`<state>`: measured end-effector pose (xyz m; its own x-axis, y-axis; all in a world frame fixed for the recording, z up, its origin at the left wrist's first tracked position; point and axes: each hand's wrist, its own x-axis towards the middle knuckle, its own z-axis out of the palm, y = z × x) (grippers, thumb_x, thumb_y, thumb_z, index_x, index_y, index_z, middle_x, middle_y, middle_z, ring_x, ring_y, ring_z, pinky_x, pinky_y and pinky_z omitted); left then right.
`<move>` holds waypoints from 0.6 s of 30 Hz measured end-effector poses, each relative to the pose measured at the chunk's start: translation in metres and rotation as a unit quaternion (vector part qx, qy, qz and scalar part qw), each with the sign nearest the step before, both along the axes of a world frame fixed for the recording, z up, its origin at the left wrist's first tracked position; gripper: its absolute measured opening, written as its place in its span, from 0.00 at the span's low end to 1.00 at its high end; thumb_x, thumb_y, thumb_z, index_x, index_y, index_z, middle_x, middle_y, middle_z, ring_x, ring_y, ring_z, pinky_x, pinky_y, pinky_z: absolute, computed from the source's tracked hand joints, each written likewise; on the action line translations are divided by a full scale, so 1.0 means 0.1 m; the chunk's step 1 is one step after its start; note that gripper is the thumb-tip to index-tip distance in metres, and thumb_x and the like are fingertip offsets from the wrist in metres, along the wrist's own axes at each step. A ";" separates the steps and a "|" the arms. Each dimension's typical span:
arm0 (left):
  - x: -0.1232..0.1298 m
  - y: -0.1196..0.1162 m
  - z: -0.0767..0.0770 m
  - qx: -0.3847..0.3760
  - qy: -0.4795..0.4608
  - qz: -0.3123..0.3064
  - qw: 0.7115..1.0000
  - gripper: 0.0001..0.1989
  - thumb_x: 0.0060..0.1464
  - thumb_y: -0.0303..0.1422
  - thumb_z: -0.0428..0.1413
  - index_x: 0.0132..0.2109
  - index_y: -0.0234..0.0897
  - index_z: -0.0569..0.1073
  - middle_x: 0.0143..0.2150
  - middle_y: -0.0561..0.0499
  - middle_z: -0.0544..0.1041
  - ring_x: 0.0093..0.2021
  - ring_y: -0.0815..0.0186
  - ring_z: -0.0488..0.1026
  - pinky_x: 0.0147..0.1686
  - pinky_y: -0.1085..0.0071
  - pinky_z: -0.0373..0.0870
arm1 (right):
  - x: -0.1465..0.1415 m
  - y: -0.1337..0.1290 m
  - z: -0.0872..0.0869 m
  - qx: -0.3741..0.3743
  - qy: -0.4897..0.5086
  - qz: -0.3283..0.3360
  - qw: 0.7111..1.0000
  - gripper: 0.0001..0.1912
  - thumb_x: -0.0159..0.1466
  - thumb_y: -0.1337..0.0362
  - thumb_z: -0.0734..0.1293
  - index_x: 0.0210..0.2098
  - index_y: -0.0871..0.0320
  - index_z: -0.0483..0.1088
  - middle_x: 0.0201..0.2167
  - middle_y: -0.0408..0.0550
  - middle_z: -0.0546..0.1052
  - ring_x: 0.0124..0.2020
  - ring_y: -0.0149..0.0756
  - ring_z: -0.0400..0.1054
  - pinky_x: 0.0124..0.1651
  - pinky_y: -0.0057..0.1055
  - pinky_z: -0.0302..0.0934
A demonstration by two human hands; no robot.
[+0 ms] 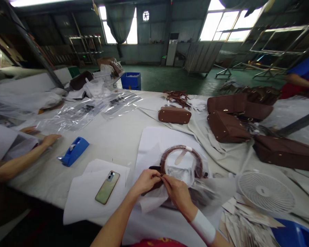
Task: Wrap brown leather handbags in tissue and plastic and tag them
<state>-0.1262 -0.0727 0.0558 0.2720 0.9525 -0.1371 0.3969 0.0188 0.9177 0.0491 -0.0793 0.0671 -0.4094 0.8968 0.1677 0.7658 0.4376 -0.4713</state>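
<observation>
Two narrow pinches are held close together by left hand (147, 180) and right hand (179, 193) on a small part of the bag (157, 187), seemingly laid crosswise under the fingers, handle (173, 149) arched just beyond, nearer the right.

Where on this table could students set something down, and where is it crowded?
Free: pale tabletop between the blue tape dispenser and the large white sheet, bordered by clear plastic beyond and papers under the phone nearer. Crowded: around the left hand and right hand at the brown handle, and rightward among brown bags and the fan guard.
</observation>
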 end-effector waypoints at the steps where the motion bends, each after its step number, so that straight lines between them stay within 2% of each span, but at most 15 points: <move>1: 0.00 0.00 0.00 -0.001 0.009 0.011 1.000 0.11 0.55 0.36 0.52 0.33 0.35 0.76 0.29 0.53 0.76 0.30 0.67 0.70 0.31 0.73 0.63 | 0.01 0.00 -0.01 -0.015 0.027 -0.010 0.999 0.15 0.68 0.58 0.57 0.43 0.54 0.75 0.30 0.49 0.80 0.29 0.38 0.74 0.33 0.29 0.64; 3: 0.00 -0.01 0.00 0.000 0.030 0.028 0.999 0.12 0.55 0.37 0.51 0.32 0.35 0.75 0.28 0.53 0.75 0.30 0.66 0.70 0.31 0.72 0.62 | 0.08 0.00 0.03 -0.065 0.087 -0.030 0.994 0.17 0.67 0.56 0.59 0.47 0.55 0.74 0.25 0.46 0.78 0.26 0.38 0.72 0.31 0.30 0.63; 5: 0.00 -0.05 0.04 0.009 0.052 0.040 0.998 0.12 0.56 0.37 0.51 0.31 0.36 0.74 0.30 0.52 0.75 0.33 0.64 0.70 0.35 0.70 0.63 | 0.20 0.00 0.13 -0.136 0.148 -0.032 0.979 0.18 0.65 0.53 0.61 0.46 0.56 0.74 0.21 0.44 0.75 0.24 0.37 0.70 0.29 0.30 0.63; 8: 0.02 -0.12 0.16 0.053 0.135 0.074 0.987 0.11 0.58 0.36 0.49 0.33 0.38 0.73 0.38 0.49 0.74 0.44 0.59 0.67 0.46 0.62 0.61 | 0.42 0.00 0.33 -0.240 0.224 -0.008 0.945 0.14 0.59 0.53 0.67 0.37 0.56 0.77 0.26 0.44 0.77 0.29 0.38 0.71 0.34 0.30 0.65; 10: 0.04 -0.15 0.26 0.097 0.211 0.088 0.969 0.10 0.60 0.34 0.47 0.35 0.39 0.72 0.44 0.48 0.72 0.49 0.56 0.64 0.49 0.59 0.59 | 0.55 0.00 0.39 -0.286 0.266 0.000 0.921 0.14 0.54 0.54 0.72 0.35 0.56 0.77 0.30 0.46 0.78 0.33 0.39 0.72 0.37 0.31 0.66; 12: 0.06 -0.15 0.36 0.133 0.263 0.091 0.951 0.10 0.61 0.33 0.45 0.37 0.40 0.71 0.48 0.48 0.71 0.50 0.57 0.64 0.49 0.58 0.59 | 0.64 -0.01 0.36 -0.310 0.296 -0.015 0.903 0.16 0.50 0.54 0.74 0.34 0.57 0.77 0.32 0.47 0.78 0.33 0.40 0.72 0.35 0.31 0.66; 14: 0.06 -0.14 0.47 0.143 0.270 0.092 0.948 0.10 0.62 0.31 0.44 0.37 0.39 0.69 0.47 0.47 0.71 0.48 0.58 0.64 0.48 0.59 0.60 | 0.69 -0.02 0.27 -0.311 0.317 -0.054 0.894 0.17 0.49 0.54 0.75 0.34 0.58 0.78 0.31 0.48 0.79 0.32 0.40 0.71 0.33 0.31 0.66; 16: 0.04 -0.12 0.58 0.129 0.236 0.089 0.959 0.11 0.61 0.30 0.42 0.34 0.38 0.67 0.41 0.48 0.71 0.43 0.61 0.67 0.45 0.62 0.62 | 0.70 -0.03 0.16 -0.302 0.327 -0.082 0.892 0.17 0.49 0.53 0.75 0.34 0.58 0.78 0.30 0.49 0.79 0.31 0.41 0.72 0.33 0.32 0.67; 18: 0.04 -0.14 0.69 0.093 0.168 0.076 0.978 0.10 0.61 0.30 0.43 0.32 0.39 0.66 0.35 0.51 0.71 0.37 0.64 0.68 0.40 0.67 0.63 | 0.70 -0.04 0.10 -0.281 0.328 -0.080 0.898 0.17 0.52 0.53 0.73 0.35 0.58 0.78 0.31 0.50 0.80 0.32 0.42 0.73 0.34 0.33 0.68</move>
<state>-0.1226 -0.0862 0.1246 0.0938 0.9955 -0.0155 0.6824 -0.0530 0.7291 0.1191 -0.0837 0.0768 -0.2458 0.9540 -0.1714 0.2742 -0.1011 -0.9563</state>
